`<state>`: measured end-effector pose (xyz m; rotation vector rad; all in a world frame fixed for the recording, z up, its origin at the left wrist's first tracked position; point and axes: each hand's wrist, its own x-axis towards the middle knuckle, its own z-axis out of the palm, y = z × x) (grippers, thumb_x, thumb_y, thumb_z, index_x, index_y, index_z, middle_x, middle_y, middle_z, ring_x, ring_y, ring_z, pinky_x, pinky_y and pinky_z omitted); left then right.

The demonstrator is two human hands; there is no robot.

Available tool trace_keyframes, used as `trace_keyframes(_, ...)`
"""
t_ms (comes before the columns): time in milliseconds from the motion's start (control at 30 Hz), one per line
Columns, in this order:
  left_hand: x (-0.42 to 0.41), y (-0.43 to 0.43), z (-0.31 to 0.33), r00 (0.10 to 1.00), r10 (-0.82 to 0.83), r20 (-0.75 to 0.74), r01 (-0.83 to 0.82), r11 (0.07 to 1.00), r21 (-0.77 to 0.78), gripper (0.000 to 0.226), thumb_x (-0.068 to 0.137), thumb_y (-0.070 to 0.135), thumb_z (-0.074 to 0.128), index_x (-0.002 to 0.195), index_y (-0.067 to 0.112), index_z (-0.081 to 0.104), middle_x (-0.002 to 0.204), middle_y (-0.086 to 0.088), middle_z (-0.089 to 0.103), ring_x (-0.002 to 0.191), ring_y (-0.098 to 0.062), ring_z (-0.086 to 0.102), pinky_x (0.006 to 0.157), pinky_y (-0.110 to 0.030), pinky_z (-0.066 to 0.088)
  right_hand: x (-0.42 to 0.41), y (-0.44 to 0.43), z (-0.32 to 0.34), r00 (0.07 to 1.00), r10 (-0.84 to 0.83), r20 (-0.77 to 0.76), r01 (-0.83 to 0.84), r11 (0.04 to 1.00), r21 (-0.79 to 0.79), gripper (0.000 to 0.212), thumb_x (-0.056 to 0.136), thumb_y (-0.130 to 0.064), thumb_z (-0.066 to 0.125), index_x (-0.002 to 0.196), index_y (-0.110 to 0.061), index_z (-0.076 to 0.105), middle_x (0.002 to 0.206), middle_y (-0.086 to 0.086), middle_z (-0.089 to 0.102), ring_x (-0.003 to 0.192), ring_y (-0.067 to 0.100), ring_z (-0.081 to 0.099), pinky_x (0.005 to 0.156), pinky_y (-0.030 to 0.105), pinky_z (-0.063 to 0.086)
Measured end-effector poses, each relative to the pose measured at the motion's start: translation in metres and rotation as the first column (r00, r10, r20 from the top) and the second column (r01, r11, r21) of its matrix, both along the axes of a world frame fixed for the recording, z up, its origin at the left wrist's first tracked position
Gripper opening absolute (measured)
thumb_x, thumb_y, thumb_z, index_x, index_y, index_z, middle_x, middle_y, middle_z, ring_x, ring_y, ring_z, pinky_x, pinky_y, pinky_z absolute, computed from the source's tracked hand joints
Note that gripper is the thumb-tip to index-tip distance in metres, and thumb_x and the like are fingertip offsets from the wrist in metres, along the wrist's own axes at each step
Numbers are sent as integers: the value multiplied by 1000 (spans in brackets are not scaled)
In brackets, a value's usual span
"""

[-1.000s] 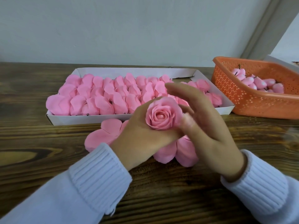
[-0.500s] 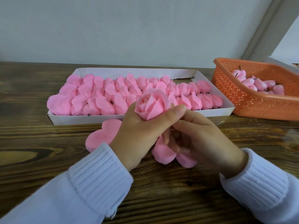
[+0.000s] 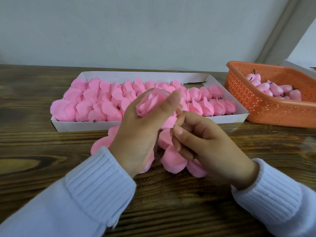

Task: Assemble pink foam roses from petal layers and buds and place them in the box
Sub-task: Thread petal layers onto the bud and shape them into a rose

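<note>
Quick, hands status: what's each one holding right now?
Left hand: holding the rose.
Right hand: curled at the rose's base; grip cannot be told.

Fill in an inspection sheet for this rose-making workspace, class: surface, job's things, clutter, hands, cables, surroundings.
Surface: dark wooden table, grain visible.
Job's things: white box holding rows of pink roses; one held rose; loose petal layers on the table under the hands; orange basket with buds at right.
Clutter: nothing seen.
Hands: left hand grips the held rose; right hand has its fingers curled at its underside, grip unclear.
Cables: nothing seen.
Surroundings: plain pale wall behind.
</note>
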<state>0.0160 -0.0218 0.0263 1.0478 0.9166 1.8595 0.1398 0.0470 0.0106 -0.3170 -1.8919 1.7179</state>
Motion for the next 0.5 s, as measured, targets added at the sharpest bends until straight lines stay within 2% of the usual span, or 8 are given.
trace_keyframes(100, 1, 0, 3, 996, 5, 84, -4, 1000, -21, 29, 77, 38, 63, 57, 17, 58, 67, 1, 59, 70, -13, 59, 63, -26, 52, -1, -1, -1, 1000, -8, -12, 8, 1000, -28, 14, 94, -6, 47, 81, -9, 51, 63, 1, 56, 46, 7, 43, 45, 13, 33)
trace_keyframes(167, 2, 0, 3, 994, -10, 110, 13, 999, -33, 32, 73, 43, 63, 57, 16, 58, 70, 0, 59, 67, -14, 59, 56, -27, 48, -2, -3, -1, 998, 12, -63, -23, 985, -172, 9, 88, -8, 49, 95, -10, 55, 72, 1, 57, 55, 13, 53, 44, 16, 33)
trace_keyframes(233, 3, -1, 4, 996, -14, 89, 20, 998, -65, 31, 73, 46, 61, 58, 19, 62, 71, -1, 61, 57, -17, 57, 45, -21, 41, -4, -7, -1, 989, 65, -131, -103, 944, -313, 28, 85, -9, 49, 112, -13, 54, 82, 3, 57, 68, 21, 56, 44, 18, 34)
trace_keyframes(267, 3, -1, 3, 998, -13, 65, 18, 996, -83, 30, 74, 46, 62, 59, 20, 63, 72, -1, 61, 54, -18, 54, 41, -18, 38, -5, -8, -3, 985, 70, -157, -120, 935, -335, 32, 84, -9, 50, 115, -14, 54, 84, 4, 56, 71, 23, 52, 45, 18, 34)
trace_keyframes(400, 5, -2, -4, 995, -53, -82, 45, 994, -99, 19, 70, 44, 68, 68, 26, 68, 84, -10, 58, 65, -26, 51, 42, -19, 39, -7, -11, -4, 980, 37, -195, -93, 953, -287, 25, 86, -6, 49, 109, -13, 55, 73, -1, 58, 63, 14, 50, 44, 16, 33)
trace_keyframes(500, 7, -2, -7, 984, -149, -95, 141, 986, -90, 15, 67, 35, 71, 80, 28, 71, 82, -14, 59, 68, -30, 47, 43, -19, 44, -6, -12, -3, 978, 11, -210, -70, 958, -278, 17, 86, -8, 48, 102, -9, 54, 65, -1, 57, 56, 8, 50, 44, 16, 30)
